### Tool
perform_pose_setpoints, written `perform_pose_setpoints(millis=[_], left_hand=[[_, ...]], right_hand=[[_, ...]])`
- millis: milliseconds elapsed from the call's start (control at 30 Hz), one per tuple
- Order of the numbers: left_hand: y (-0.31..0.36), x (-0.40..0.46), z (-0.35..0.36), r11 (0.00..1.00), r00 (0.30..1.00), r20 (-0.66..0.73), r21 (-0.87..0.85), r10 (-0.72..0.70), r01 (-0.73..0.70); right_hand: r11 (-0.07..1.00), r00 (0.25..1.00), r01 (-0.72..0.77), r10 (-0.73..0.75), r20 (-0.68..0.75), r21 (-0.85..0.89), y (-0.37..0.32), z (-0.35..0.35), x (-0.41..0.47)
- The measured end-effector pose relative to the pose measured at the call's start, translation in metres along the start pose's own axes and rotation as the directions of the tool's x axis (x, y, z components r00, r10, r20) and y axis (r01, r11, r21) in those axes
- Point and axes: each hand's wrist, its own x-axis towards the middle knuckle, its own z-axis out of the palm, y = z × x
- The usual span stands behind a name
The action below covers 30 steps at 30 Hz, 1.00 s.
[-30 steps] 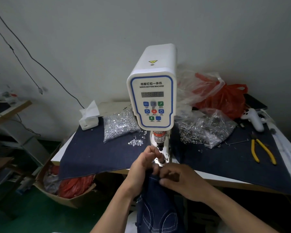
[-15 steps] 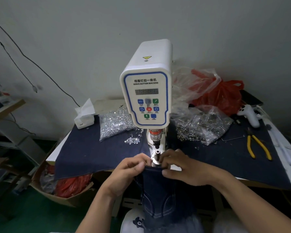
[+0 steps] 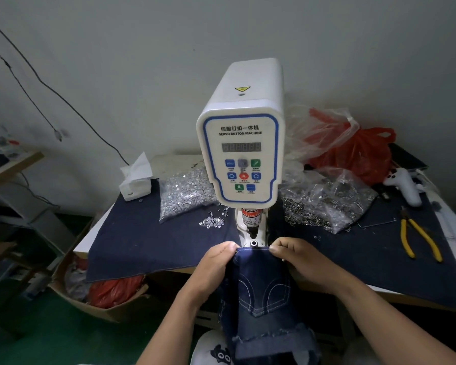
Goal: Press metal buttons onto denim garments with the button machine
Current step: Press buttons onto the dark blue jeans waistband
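Observation:
A white servo button machine [image 3: 241, 154] stands at the table's front middle, its press head [image 3: 252, 227] above a round metal die [image 3: 254, 243]. A dark denim garment [image 3: 258, 285] with white pocket stitching hangs down from the table edge, and its top hem sits just in front of the die. My left hand [image 3: 216, 262] pinches the hem's left corner. At the hem's right corner, my right hand [image 3: 298, 256] pinches the cloth. The hem is stretched flat between them.
A dark denim cloth [image 3: 153, 241] covers the table. Bags of metal button parts lie left [image 3: 184, 196] and right [image 3: 324, 206] of the machine, with loose pieces [image 3: 212, 221] between. Yellow pliers [image 3: 416, 238], a tissue box [image 3: 136, 180], a red bag [image 3: 361, 156]; a cardboard box [image 3: 95, 299] sits on the floor.
Both hands have moved apart from the die to the hem's two corners, and the hem now lies spread flat in front of the die. The view has shifted closer.

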Motion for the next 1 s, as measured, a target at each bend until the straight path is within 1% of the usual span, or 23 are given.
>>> perform_pose_setpoints(millis=[100,167,233,333,700,1000], left_hand=[[-0.003,0.009,0.001,0.999,0.998,-0.046,0.040,0.034,-0.032],[-0.006,0.014,0.002,0.996,0.997,-0.058,0.070,0.051,-0.047],[-0.010,0.018,0.003,0.992,0.995,-0.065,0.109,0.071,-0.064],[-0.015,0.021,0.005,0.987,0.991,-0.089,0.138,0.100,-0.087],[-0.021,0.024,0.012,0.987,0.974,-0.168,0.091,0.149,-0.136],[-0.024,0.028,0.011,0.987,0.975,-0.168,0.090,0.147,-0.133]], right_hand=[[0.992,0.999,-0.027,0.031,-0.030,0.123,0.005,0.001,0.005],[0.960,0.998,-0.050,0.061,-0.033,0.275,0.008,0.003,0.009],[0.935,0.997,-0.053,0.070,-0.038,0.351,0.010,0.004,0.010],[0.935,0.996,-0.050,0.073,-0.053,0.350,0.010,0.004,0.010],[0.961,0.995,-0.026,0.051,-0.084,0.274,0.004,0.006,0.010],[0.965,0.993,-0.032,0.060,-0.100,0.262,0.007,0.006,0.012]])
